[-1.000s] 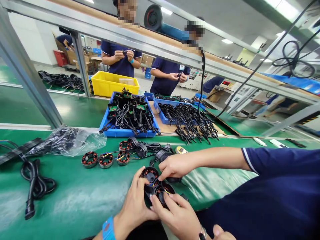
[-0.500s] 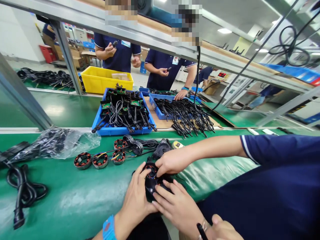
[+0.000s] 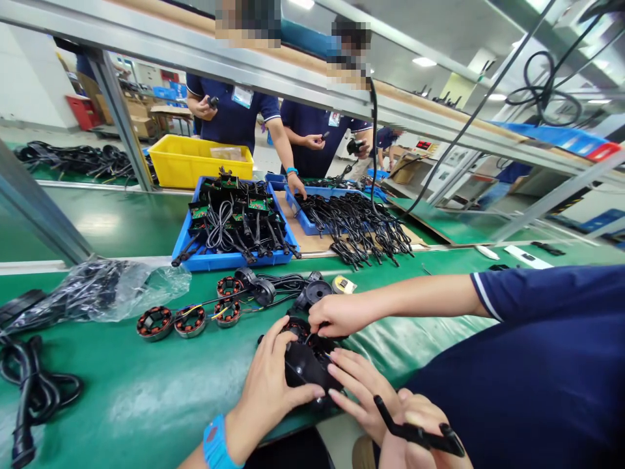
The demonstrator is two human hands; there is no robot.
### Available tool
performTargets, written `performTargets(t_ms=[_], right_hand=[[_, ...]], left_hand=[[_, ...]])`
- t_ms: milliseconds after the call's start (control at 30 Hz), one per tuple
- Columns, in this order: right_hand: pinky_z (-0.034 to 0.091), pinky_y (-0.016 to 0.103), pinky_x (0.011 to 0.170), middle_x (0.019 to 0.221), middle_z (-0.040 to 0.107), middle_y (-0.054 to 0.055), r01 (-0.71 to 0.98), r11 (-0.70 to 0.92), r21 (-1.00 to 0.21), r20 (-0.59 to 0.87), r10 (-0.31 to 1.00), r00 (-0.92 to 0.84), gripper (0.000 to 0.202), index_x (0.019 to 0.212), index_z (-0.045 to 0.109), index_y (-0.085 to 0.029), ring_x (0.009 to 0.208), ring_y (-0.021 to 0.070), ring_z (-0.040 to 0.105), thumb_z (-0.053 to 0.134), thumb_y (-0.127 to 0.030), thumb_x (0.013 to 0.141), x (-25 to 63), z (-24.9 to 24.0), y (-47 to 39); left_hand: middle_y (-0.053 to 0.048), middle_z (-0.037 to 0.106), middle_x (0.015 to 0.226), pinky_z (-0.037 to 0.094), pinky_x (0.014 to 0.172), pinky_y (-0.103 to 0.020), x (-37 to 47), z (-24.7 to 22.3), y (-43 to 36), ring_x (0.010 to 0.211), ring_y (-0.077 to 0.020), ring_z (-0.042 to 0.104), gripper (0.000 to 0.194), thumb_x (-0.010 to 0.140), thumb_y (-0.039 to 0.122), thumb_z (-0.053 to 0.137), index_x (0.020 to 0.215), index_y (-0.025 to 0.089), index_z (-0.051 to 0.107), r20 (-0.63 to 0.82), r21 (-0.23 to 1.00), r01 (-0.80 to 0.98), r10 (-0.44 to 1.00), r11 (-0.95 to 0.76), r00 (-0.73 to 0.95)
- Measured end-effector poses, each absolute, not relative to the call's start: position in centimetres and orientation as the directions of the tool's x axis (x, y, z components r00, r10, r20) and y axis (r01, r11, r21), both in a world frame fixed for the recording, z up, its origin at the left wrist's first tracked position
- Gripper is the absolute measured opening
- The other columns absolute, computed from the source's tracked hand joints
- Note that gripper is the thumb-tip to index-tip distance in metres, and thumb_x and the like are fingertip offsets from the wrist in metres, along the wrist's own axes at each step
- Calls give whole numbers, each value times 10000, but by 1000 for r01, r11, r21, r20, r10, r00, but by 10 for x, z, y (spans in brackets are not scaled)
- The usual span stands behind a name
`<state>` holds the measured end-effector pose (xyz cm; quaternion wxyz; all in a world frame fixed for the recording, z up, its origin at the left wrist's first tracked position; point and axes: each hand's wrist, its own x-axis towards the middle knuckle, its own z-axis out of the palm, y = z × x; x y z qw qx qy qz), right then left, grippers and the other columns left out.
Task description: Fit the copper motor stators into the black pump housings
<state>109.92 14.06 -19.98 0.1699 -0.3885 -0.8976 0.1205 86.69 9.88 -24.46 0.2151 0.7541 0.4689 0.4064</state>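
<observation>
My left hand cupped the round black plastic housing from its left side, thumb pressed along the near edge, fingers curled over the top. My right hand lay with fingers spread flat against the housing's right side, touching rather than pinching it. The housing sat at the near edge of the green conveyor belt, directly in front of me. A co-worker's hand, reaching in from the right in a navy sleeve, pinched at the far rim of the same housing. Another hand near my right held a thin black bar. Just beyond, three copper-wound stator rings lay in a row beside black cables, and a blue plastic tray of corded parts stood farther back.
</observation>
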Motion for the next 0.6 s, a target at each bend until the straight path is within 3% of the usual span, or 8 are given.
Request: performTargets(t_ms=[100, 233, 367, 500, 600], right_hand=[[665, 374, 799, 814, 697, 18, 532, 759, -376, 90, 601, -794, 149, 835, 732, -291, 841, 194, 716, 601, -313, 901, 1085, -163, 193], [623, 246, 749, 784, 661, -14, 331, 878, -347, 1, 353, -935, 178, 741, 725, -229, 774, 116, 669, 613, -171, 867, 1066, -127, 229], [604, 197, 765, 740, 667, -55, 331, 871, -363, -74, 328, -942, 212, 729, 721, -230, 758, 92, 667, 712, -19, 739, 1062, -120, 232], [612, 212, 815, 773, 680, -64, 363, 859, -362, -102, 351, -931, 263, 734, 725, -245, 806, 100, 681, 714, 16, 705, 1065, -123, 231], [613, 224, 823, 776, 676, -60, 381, 844, -377, -116, 365, -924, 266, 729, 728, -252, 819, 112, 682, 696, 11, 710, 1067, -125, 231]], left_hand=[[-225, 377, 1580, 535, 1046, -589, 866, -247, 100, 1408, -373, 491, 803, 748, 596, 836, 1329, 229, 420, 441, 680, 536, 863, -501, 247], [-255, 361, 1582, 530, 1047, -592, 869, -249, 101, 1424, -384, 468, 900, 767, 736, 738, 1398, 196, 392, 500, 623, 559, 828, -547, 253], [-256, 362, 1572, 475, 1069, -654, 875, -244, 100, 1453, -435, 397, 938, 753, 765, 726, 1416, 182, 409, 550, 541, 609, 791, -580, 266], [-158, 261, 1636, 371, 1108, -686, 884, -231, 91, 1518, -442, 232, 725, 835, 501, 741, 1463, 284, 449, 540, 431, 672, 769, -602, 343], [-155, 383, 1545, 359, 1068, -616, 896, -225, 83, 1431, -437, 326, 717, 747, 493, 794, 1377, 261, 542, 587, 336, 710, 727, -618, 355]])
